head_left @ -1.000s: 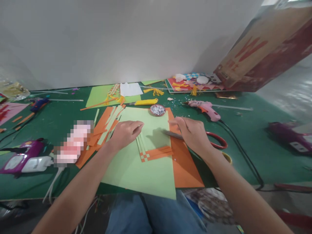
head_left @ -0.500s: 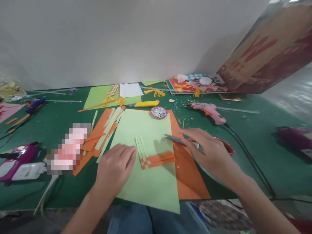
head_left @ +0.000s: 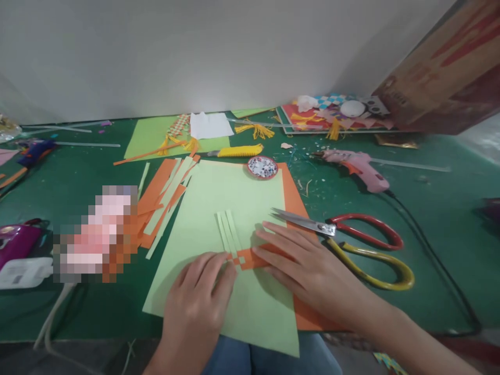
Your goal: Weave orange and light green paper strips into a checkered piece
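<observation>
A small weave of orange and light green paper strips (head_left: 239, 254) lies on a light green sheet (head_left: 219, 208), which rests on an orange sheet (head_left: 292, 194). My left hand (head_left: 197, 299) lies flat on the green sheet, its fingertips touching the weave's left edge. My right hand (head_left: 302, 268) lies flat with fingers stretched over the orange strips on the weave's right side. Neither hand holds anything. Scissors (head_left: 344, 234) with a red and a yellow handle lie just beyond my right hand.
Loose orange and green strips (head_left: 162, 200) lie left of the sheet. A small dish of beads (head_left: 262, 166), a yellow knife (head_left: 234, 151), a pink glue gun (head_left: 357, 166) with its black cord, a purple glue gun (head_left: 17, 242) and a cardboard box (head_left: 441, 73) stand around on the green table.
My right hand has left the scissors on the table and come down onto the orange strips. My left hand slid toward me to the weave's left edge. The view shifted left.
</observation>
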`<state>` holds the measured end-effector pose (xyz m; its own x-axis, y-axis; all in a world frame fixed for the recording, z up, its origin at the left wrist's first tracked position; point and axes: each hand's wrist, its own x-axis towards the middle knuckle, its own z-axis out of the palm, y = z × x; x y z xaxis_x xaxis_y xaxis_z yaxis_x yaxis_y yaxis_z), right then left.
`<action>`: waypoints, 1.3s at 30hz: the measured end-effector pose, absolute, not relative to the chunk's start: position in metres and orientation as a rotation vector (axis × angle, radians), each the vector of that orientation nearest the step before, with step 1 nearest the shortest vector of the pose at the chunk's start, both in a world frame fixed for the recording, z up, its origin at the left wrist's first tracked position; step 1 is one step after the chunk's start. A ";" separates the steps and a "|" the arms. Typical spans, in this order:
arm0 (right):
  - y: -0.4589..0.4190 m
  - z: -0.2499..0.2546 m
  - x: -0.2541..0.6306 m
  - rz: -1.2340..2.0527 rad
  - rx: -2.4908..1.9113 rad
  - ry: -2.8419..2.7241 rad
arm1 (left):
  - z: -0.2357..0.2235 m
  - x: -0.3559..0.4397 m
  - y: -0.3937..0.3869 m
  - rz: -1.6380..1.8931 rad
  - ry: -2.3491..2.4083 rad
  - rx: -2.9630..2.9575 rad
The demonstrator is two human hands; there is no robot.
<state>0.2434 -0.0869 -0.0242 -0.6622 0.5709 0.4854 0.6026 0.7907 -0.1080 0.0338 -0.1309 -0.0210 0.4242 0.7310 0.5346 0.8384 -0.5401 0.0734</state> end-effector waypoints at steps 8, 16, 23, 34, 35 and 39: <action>-0.085 -0.025 0.247 -0.077 -0.854 -2.493 | -0.023 0.034 -0.131 -0.799 -1.427 -2.538; -0.085 -0.024 0.244 -0.065 -0.859 -2.477 | -0.024 0.033 -0.131 -0.782 -1.395 -2.550; -0.086 -0.026 0.245 -0.042 -0.879 -2.473 | -0.020 0.037 -0.129 -0.728 -1.339 -2.520; -0.086 -0.027 0.247 -0.044 -0.882 -2.491 | -0.015 0.038 -0.127 -0.662 -1.279 -2.509; -0.086 -0.026 0.247 -0.034 -0.890 -2.502 | -0.015 0.038 -0.127 -0.664 -1.276 -2.508; -0.084 -0.023 0.241 -0.021 -0.928 -2.558 | -0.013 0.037 -0.126 -0.667 -1.246 -2.514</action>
